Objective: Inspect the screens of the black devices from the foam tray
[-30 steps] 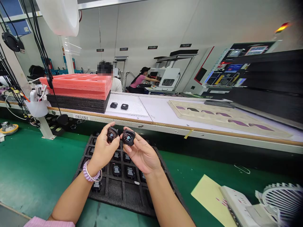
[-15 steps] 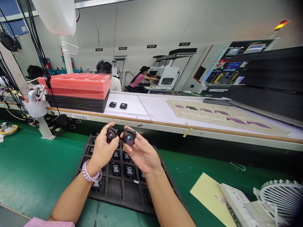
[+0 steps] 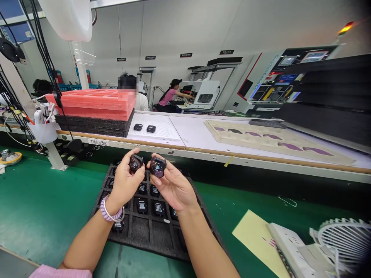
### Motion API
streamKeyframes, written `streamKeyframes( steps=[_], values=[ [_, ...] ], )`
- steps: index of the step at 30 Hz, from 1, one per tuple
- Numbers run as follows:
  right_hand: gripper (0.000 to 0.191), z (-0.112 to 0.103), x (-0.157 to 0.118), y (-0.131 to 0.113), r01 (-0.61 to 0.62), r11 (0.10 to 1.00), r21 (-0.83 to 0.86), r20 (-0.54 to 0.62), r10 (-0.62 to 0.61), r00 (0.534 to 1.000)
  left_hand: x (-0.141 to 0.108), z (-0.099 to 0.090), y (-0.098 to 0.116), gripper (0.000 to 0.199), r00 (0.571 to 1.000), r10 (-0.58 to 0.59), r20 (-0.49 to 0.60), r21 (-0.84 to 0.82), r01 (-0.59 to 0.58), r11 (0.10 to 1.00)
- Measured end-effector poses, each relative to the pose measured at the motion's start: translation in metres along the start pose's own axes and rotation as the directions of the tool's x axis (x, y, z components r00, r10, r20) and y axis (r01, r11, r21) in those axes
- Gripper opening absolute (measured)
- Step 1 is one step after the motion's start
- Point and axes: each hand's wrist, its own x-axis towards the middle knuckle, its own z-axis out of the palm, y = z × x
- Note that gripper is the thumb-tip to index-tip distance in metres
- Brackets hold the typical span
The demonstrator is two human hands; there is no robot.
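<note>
Above a black foam tray with square pockets [image 3: 141, 230], low centre of the frame, two rounded-square, glossy black devices appear: the left hand [image 3: 126, 180] pinches one [image 3: 135, 163] between thumb and fingers, and the right hand [image 3: 174, 184] grips the other [image 3: 157, 167] by its edges.

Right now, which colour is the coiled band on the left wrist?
The coiled band is light purple, clearest in the head view.

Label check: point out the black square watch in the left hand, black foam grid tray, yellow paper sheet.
Black square watch [image 3: 135, 163] in left hand [image 3: 126, 185]: head view, on its face.
Black foam grid tray [image 3: 140, 231]: head view, empty compartment's floor.
Yellow paper sheet [image 3: 252, 236]: head view, upper part.
</note>
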Motion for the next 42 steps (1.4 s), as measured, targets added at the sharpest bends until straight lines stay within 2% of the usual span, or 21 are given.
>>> streamKeyframes(
  steps=[17,38,42],
  values=[
    [0.042,0.0015,-0.0006,-0.001,-0.002,0.998,0.063,0.045,-0.001,0.999,-0.0003,0.0004,0.0004,0.058,1.0,0.011,0.013,-0.048,-0.011,0.999],
    [0.045,-0.0001,-0.0018,0.0015,-0.006,1.0,0.014,0.04,0.005,0.999,-0.0013,0.0005,0.0037,0.058,0.999,0.018,0.039,-0.101,-0.014,0.995],
    [0.043,-0.0003,-0.0019,0.0027,-0.003,1.0,0.003,0.04,0.003,0.999,-0.0004,-0.0008,0.0013,0.057,0.999,0.015,0.049,-0.057,-0.013,0.998]
  ],
)
